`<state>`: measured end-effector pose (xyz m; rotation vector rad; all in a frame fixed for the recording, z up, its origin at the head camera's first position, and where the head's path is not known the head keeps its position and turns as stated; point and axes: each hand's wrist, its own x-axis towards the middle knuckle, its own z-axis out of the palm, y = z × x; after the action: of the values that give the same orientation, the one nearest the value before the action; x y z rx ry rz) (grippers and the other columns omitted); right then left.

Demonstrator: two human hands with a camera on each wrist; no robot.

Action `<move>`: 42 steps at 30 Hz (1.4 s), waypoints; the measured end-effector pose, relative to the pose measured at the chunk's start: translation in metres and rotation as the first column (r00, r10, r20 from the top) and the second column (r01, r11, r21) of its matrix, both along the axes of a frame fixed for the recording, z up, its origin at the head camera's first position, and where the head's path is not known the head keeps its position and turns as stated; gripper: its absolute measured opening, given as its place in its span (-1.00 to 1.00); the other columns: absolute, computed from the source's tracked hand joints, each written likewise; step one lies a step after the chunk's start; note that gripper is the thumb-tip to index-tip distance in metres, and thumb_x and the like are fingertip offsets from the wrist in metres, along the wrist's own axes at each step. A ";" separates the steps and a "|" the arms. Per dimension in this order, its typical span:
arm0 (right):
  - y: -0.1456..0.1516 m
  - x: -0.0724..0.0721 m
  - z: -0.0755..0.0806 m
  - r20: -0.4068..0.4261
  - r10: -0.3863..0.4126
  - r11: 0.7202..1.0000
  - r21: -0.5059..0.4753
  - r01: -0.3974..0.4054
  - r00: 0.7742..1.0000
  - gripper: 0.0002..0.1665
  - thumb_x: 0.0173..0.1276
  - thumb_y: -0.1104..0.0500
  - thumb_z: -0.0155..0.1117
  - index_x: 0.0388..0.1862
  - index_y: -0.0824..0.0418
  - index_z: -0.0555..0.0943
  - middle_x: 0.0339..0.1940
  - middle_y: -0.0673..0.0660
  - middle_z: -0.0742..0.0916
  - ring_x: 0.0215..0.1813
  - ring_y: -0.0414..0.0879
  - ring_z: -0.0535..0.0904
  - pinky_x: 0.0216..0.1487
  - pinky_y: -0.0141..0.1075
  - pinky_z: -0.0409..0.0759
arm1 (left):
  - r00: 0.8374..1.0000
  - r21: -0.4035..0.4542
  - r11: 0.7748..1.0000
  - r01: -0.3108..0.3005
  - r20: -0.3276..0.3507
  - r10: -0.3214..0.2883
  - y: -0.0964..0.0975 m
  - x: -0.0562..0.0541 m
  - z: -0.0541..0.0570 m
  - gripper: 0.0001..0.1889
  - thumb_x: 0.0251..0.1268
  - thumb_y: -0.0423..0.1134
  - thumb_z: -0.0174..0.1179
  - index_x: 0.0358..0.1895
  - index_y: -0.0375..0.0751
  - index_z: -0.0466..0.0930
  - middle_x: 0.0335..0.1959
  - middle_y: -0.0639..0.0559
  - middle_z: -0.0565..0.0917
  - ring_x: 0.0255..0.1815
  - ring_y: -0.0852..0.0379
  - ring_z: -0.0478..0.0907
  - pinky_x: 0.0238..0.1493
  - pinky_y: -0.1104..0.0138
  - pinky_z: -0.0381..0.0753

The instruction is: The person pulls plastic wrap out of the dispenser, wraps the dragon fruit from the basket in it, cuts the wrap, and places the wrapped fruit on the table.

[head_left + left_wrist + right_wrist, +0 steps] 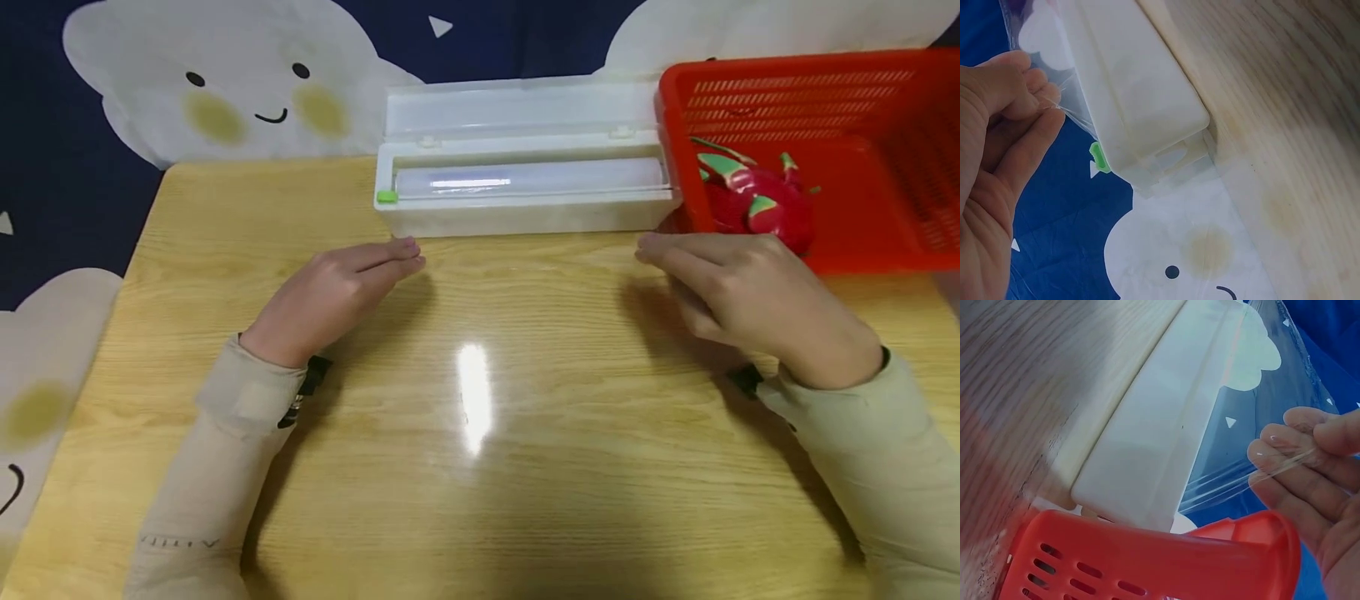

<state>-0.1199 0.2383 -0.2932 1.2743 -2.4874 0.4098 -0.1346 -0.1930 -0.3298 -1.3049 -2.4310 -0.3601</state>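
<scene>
I'm in beige sleeves [210, 483], dark marks [180, 543] across the left one, black gear [315, 375] poking out at both cuffs [251, 387]!

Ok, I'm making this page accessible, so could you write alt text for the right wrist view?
Right hand pinching clear plastic film that stretches across from a long white box. The box lies on a wood-grain table, a red slotted basket sits at the bottom, and patterned blue cloth shows through the film.

Wooden table [570, 392], cloud-print navy cloth [487, 42]
</scene>
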 end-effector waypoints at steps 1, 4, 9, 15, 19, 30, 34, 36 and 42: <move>0.000 0.000 0.000 -0.001 -0.002 1.000 -0.003 0.002 1.000 -0.51 0.28 0.27 0.10 0.14 0.39 0.68 0.02 0.34 0.82 -0.10 0.23 0.80 -0.24 0.13 0.76 | 1.000 0.001 1.000 0.002 0.003 -0.002 0.000 0.000 0.000 -0.67 0.36 -0.55 0.24 0.15 -0.38 0.70 0.17 -0.26 0.75 0.21 -0.08 0.73 0.14 0.15 0.77; 0.000 0.001 0.000 0.007 -0.007 1.000 -0.002 0.007 1.000 -0.51 0.29 0.25 0.08 0.14 0.38 0.68 0.02 0.34 0.82 -0.11 0.23 0.80 -0.23 0.13 0.76 | 1.000 0.003 1.000 0.000 0.019 0.000 0.000 0.000 0.000 -0.67 0.36 -0.55 0.24 0.15 -0.38 0.70 0.17 -0.25 0.75 0.22 -0.08 0.73 0.14 0.15 0.77; -0.002 0.004 0.001 0.006 -0.013 1.000 0.002 0.013 1.000 -0.52 0.36 0.20 0.04 0.13 0.38 0.69 0.01 0.33 0.82 -0.09 0.23 0.80 -0.20 0.16 0.75 | 0.999 -0.005 1.000 -0.008 0.050 0.008 -0.001 0.002 0.002 -0.67 0.38 -0.55 0.22 0.16 -0.37 0.70 0.18 -0.24 0.74 0.23 -0.07 0.73 0.15 0.16 0.77; -0.002 0.004 0.002 -0.001 -0.013 1.000 0.005 0.013 1.000 -0.37 0.54 -0.02 -0.18 0.11 0.39 0.70 -0.01 0.34 0.83 -0.13 0.23 0.80 -0.24 0.15 0.75 | 0.998 -0.009 1.000 -0.012 0.057 0.012 0.000 0.002 0.005 -0.69 0.39 -0.53 0.23 0.15 -0.36 0.71 0.17 -0.23 0.75 0.22 -0.06 0.73 0.15 0.17 0.77; -0.003 0.004 0.000 -0.022 0.003 1.000 -0.012 -0.003 1.000 -0.32 0.58 -0.06 -0.25 0.08 0.39 0.70 -0.04 0.35 0.83 -0.17 0.23 0.80 -0.29 0.15 0.75 | 0.999 -0.009 1.000 -0.012 0.047 0.013 0.000 0.002 0.005 -0.70 0.38 -0.53 0.23 0.14 -0.37 0.71 0.15 -0.23 0.76 0.21 -0.07 0.74 0.14 0.17 0.77; -0.005 0.005 0.000 -0.030 -0.005 1.000 -0.010 0.005 1.000 -0.31 0.61 -0.09 -0.24 0.03 0.38 0.72 -0.08 0.34 0.84 -0.21 0.22 0.81 -0.34 0.14 0.75 | 0.999 0.001 1.000 0.001 0.040 -0.001 0.000 0.002 0.006 -0.74 0.37 -0.49 0.26 0.08 -0.37 0.74 0.11 -0.23 0.78 0.17 -0.06 0.76 0.11 0.17 0.79; -0.005 0.006 0.001 -0.033 -0.004 1.000 -0.003 0.004 0.999 -0.30 0.62 -0.10 -0.24 0.01 0.38 0.72 -0.09 0.33 0.84 -0.22 0.21 0.81 -0.33 0.14 0.75 | 0.999 0.004 1.000 0.006 0.040 -0.006 0.001 0.002 0.007 -0.74 0.36 -0.50 0.27 0.06 -0.38 0.75 0.10 -0.24 0.78 0.16 -0.06 0.76 0.10 0.17 0.79; -0.005 0.006 0.001 -0.034 0.000 1.000 0.007 0.000 0.999 -0.29 0.63 -0.11 -0.24 0.00 0.39 0.72 -0.10 0.33 0.85 -0.22 0.21 0.81 -0.33 0.14 0.75 | 0.999 0.005 1.000 0.006 0.041 -0.007 0.001 0.002 0.008 -0.75 0.36 -0.50 0.27 0.05 -0.38 0.75 0.10 -0.24 0.78 0.16 -0.07 0.77 0.09 0.17 0.79; -0.005 0.005 0.002 -0.032 0.007 1.000 0.031 -0.006 0.999 -0.27 0.63 -0.12 -0.27 0.00 0.38 0.72 -0.10 0.32 0.85 -0.22 0.18 0.81 -0.32 0.12 0.76 | 0.999 0.003 1.000 0.007 0.050 -0.007 0.001 0.003 0.008 -0.76 0.36 -0.50 0.27 0.04 -0.36 0.75 0.08 -0.23 0.79 0.14 -0.06 0.77 0.08 0.17 0.80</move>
<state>-0.1145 0.2334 -0.2915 1.2909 -2.4728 0.3517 -0.1313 -0.1919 -0.3215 -1.3187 -2.4669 -0.4029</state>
